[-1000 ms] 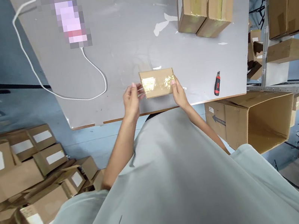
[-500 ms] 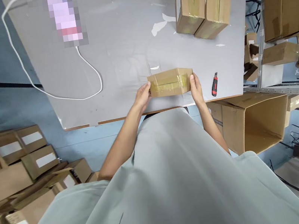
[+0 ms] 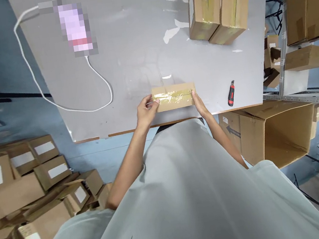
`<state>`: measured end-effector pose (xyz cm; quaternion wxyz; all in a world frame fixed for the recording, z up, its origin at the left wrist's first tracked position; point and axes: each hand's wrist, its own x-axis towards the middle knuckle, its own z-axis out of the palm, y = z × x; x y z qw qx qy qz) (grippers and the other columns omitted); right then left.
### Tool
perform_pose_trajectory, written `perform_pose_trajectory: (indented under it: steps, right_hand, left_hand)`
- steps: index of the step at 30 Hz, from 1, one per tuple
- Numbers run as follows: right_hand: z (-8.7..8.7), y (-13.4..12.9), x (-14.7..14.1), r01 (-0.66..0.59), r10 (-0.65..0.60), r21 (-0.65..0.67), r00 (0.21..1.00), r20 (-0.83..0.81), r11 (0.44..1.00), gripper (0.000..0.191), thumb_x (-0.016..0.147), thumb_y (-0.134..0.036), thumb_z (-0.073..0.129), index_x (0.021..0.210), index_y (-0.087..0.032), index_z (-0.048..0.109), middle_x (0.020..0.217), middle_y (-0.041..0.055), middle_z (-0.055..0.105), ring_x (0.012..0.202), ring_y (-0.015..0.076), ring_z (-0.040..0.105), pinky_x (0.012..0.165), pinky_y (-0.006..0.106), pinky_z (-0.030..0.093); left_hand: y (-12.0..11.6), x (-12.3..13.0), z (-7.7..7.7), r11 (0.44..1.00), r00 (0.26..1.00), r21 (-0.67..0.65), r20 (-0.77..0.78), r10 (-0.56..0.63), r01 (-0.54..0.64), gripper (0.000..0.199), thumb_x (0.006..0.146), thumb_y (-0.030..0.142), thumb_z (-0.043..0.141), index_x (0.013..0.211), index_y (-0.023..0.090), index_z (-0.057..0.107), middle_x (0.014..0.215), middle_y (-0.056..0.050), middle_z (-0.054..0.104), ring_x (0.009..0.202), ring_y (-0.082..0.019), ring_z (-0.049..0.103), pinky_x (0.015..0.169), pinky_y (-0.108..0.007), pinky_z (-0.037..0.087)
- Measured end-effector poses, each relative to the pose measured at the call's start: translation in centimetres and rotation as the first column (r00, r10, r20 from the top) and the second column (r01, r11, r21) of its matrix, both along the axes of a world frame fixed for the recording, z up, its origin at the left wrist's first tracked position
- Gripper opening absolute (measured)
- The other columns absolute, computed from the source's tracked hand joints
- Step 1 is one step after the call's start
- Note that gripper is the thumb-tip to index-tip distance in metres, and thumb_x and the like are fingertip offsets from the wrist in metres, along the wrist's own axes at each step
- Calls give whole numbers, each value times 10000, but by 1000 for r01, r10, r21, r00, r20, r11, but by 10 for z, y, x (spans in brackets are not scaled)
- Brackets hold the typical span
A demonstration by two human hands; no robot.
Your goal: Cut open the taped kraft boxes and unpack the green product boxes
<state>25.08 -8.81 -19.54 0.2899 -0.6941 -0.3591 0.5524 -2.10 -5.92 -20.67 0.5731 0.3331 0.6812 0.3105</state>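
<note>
A small cardboard box [image 3: 175, 103] with shiny clear tape along its upper face is between my two hands, close to the front edge of the grey table [image 3: 132, 59]. My left hand [image 3: 147, 109] grips its left end, thumb on the taped face. At the opposite end, my right hand [image 3: 200, 103] presses its fingers against the side. To the right on the tabletop lies a red and black utility knife [image 3: 231, 93], apart from both hands.
Two taped cartons [image 3: 215, 9] stand at the table's back right. A white cable [image 3: 70, 109] loops on the left beside a pixelated object [image 3: 75, 28]. Below the right edge is an open carton [image 3: 285, 132]; piled boxes [image 3: 46, 169] fill the lower left.
The box has moved left and tipped so that its taped face turns up more toward me. My left hand has shifted with its thumb onto the tape. The whole view has shifted slightly.
</note>
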Motion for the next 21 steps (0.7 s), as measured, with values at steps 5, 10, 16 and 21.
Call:
perform_pose_trajectory:
  steps: [5, 10, 16, 21]
  right_hand:
    - [16, 18, 33, 138, -137, -44, 990, 15, 989, 1409, 844, -1155, 424, 1876, -205, 283, 1965, 101, 193, 1840, 274, 182, 1503, 496, 142]
    - [25, 62, 85, 263, -263, 11, 964, 45, 965, 1484, 838, -1130, 511, 1905, -179, 112, 1958, 168, 198, 1825, 310, 246, 1497, 521, 177]
    - [14, 140, 142, 424, -429, 82, 902, 43, 902, 1477, 880, -1009, 665, 1902, -243, -78, 1955, 184, 210, 1754, 350, 421, 1454, 568, 310]
    - [0, 214, 161, 519, -539, 205, 840, 54, 830, 1472, 938, -985, 638, 1864, -245, -234, 1975, 174, -48, 1683, 376, 532, 1432, 532, 360]
  left_hand:
    - [42, 7, -3, 998, 999, 65, -31, 16, -14, 575, 931, 505, 890, 1393, 184, 770, 1468, -202, 758, 1392, -330, 724, 1240, -453, 567]
    - [115, 38, -11, 990, 988, 61, -93, -119, 125, 614, 945, 480, 874, 1462, 174, 747, 1498, -227, 749, 1319, -336, 771, 1216, -496, 586]
    - [212, 88, -15, 962, 968, 144, -130, -213, 231, 787, 932, 550, 893, 1606, 203, 680, 1573, -245, 715, 1282, -344, 787, 1174, -498, 606]
    - [282, 156, -6, 946, 959, 159, -10, -285, 282, 961, 944, 594, 891, 1768, 268, 519, 1706, -249, 617, 1373, -355, 752, 1146, -495, 626]
